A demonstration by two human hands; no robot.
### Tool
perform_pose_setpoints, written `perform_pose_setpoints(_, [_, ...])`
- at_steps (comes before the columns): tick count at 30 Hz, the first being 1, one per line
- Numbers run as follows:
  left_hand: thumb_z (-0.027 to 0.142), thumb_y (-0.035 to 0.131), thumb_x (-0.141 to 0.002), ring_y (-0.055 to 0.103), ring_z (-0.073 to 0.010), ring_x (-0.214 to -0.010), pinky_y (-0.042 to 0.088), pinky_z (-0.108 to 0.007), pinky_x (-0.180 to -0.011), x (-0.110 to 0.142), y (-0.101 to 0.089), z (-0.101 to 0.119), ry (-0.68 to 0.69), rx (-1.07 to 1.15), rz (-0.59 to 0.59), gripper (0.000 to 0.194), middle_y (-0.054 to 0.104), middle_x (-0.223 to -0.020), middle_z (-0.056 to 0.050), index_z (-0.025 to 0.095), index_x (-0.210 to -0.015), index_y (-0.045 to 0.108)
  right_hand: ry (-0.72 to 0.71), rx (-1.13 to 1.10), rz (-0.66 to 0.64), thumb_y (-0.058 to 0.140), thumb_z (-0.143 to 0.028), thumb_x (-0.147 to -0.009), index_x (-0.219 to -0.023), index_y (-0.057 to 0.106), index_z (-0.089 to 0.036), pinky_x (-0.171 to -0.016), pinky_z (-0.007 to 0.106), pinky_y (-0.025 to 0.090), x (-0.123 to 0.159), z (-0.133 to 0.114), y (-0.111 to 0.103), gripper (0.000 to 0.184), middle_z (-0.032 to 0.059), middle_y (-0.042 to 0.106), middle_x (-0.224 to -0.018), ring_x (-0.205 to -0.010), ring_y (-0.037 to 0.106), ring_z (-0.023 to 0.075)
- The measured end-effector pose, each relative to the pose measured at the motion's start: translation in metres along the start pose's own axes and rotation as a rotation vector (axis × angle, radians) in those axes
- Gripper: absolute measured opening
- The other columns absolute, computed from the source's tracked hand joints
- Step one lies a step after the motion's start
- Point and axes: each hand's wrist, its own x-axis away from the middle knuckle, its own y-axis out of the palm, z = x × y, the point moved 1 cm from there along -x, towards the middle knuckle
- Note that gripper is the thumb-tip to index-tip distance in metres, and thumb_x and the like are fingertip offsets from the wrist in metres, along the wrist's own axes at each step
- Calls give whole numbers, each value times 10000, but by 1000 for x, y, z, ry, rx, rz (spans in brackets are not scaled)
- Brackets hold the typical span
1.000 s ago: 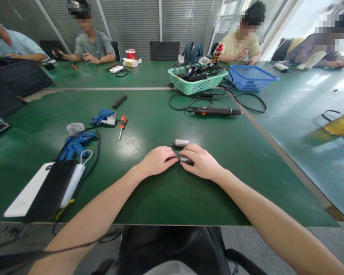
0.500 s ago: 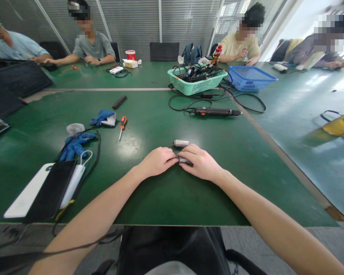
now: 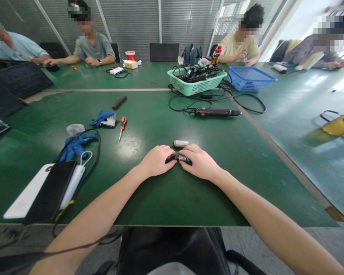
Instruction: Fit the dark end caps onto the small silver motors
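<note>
The left hand's (image 3: 159, 161) thumb and forefinger stand wider than a moment ago, baring a black end (image 3: 171, 157).
Whether they grip it, I can't tell; the right hand (image 3: 201, 162) clamps the dark-and-silver metal cylinder (image 3: 184, 157) at their three o'clock. Another, plain silver metal cylinder (image 3: 181, 143) lies at twelve, apart.

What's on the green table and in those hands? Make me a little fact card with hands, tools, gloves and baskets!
Left hand: holds a small black piece
Right hand: holds a small metal cylinder; whether it joins the black piece is unclear
Just beyond the hands: a silver cylinder, lying on its side
Tools: orange-and-black screwdriver; black electric screwdriver
Gloves: two blue gloves, left of the screwdriver
Baskets: mint-green basket heaped with black cables; blue basket beside it
</note>
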Motion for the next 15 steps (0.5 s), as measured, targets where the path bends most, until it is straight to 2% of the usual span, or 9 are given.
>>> perform_pose_setpoints(6, [295,602,-946,592,-207,-888,464,-339,-791,0,3,-1,31,-32,-12,116,634,-930,-49,193,-969,653,16,-6,-10,655,-256,-901,-1197,667,-227,-966,502,567,-2,-3,-2,298,123,687,-1193,-1128,641,309])
perform_pose_setpoints(15, [274,577,-967,597,-200,-878,457,-328,-781,-1,2,1,60,-22,-13,123,645,-911,-47,180,-918,639,13,-7,-28,648,-265,-924,-1123,659,-189,-959,475,554,-7,-7,3,213,130,692,-1125,-1094,644,300])
